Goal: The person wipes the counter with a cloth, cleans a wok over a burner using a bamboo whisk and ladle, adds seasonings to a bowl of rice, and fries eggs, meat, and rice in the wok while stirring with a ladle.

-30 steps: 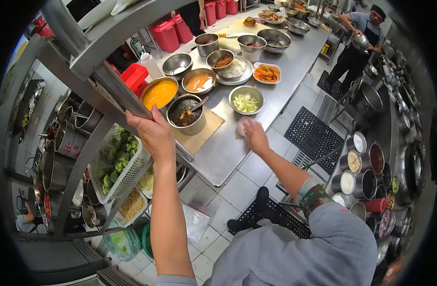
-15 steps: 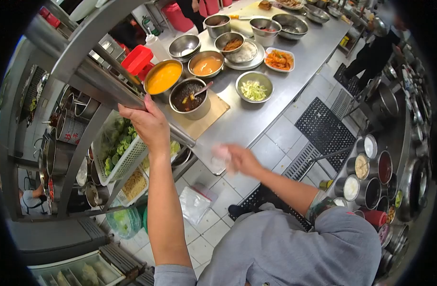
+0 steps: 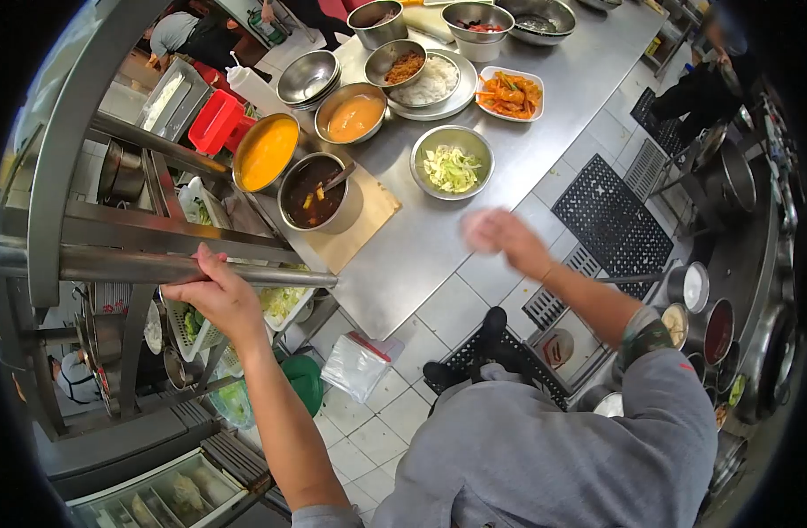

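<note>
My left hand (image 3: 217, 299) is on a round metal rail (image 3: 139, 264) of the shelving at the left, its thumb over the top and its fingers bent against the bar. Beyond the steel table's near edge, my right hand (image 3: 500, 236) is smeared by motion, so its fingers cannot be read. Closest to it on the table is a metal bowl of chopped pale-green cabbage (image 3: 452, 167). A pot of dark sauce (image 3: 313, 198) with a spoon in it stands on a tan board (image 3: 368, 216). Beside that pot are bowls of orange sauce (image 3: 267, 154) and pinkish sauce (image 3: 352, 119).
Farther back stand a plate of rice (image 3: 431, 84) and a white dish of orange-red food (image 3: 511, 95). A plastic bag (image 3: 355, 365) lies on the tiled floor near a black mat (image 3: 610, 220). At right, pots (image 3: 718, 330) line the counter; another person (image 3: 720, 79) stands beyond.
My view has shifted and turned. My left hand still touches the rail, while my right hand has swung forward and right, closer to the cabbage bowl.
</note>
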Motion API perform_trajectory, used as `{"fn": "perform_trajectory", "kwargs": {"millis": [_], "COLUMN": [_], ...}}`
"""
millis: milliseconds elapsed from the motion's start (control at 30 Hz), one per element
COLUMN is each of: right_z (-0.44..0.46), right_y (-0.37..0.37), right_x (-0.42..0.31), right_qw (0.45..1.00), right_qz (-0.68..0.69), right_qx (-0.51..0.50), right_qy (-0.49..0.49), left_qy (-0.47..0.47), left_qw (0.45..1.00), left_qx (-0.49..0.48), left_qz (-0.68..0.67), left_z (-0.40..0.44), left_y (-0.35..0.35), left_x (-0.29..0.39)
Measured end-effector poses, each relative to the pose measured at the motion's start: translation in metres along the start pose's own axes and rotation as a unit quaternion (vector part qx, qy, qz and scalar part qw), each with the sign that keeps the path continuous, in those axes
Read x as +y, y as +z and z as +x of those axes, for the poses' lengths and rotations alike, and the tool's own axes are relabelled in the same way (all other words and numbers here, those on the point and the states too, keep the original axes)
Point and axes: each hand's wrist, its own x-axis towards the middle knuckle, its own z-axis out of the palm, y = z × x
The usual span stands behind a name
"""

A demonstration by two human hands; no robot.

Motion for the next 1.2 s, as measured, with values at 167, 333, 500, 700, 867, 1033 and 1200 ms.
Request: {"fn": "perform_trajectory", "kwargs": {"millis": [167,333,500,700,867,1033,1200], "right_z": [0.003,-0.003,0.031,0.058,0.134,0.109,-0.028], "right_y": [0.008,0.072,-0.064,-0.209,-0.285,-0.271,-0.18], "right_x": [0.0,-0.15,-0.031,0.174,0.144,-0.092,-0.283], "right_qw": [0.982,0.982,0.841,0.93,0.87,0.924,0.939], "right_qz": [0.08,0.095,0.411,-0.156,-0.234,-0.014,0.165], "right_qx": [0.128,-0.103,0.06,0.231,0.289,0.307,0.108], "right_qy": [0.11,-0.124,0.347,0.241,0.325,0.226,0.283], "left_qy": [-0.008,-0.017,-0.04,0.009,0.0,-0.008,0.091], "left_qw": [0.999,0.999,0.999,0.999,1.0,0.999,0.995], "left_qx": [0.026,0.029,0.025,0.043,0.029,0.027,0.044], "left_qz": [0.019,0.019,0.016,0.024,0.007,-0.031,0.008], "left_z": [-0.001,-0.004,-0.007,-0.005,-0.003,-0.006,-0.003], "left_y": [0.007,0.004,0.003,0.007,0.006,0.006,0.003], "left_x": [0.004,0.003,0.003,0.002,-0.011,-0.006,-0.02]}}
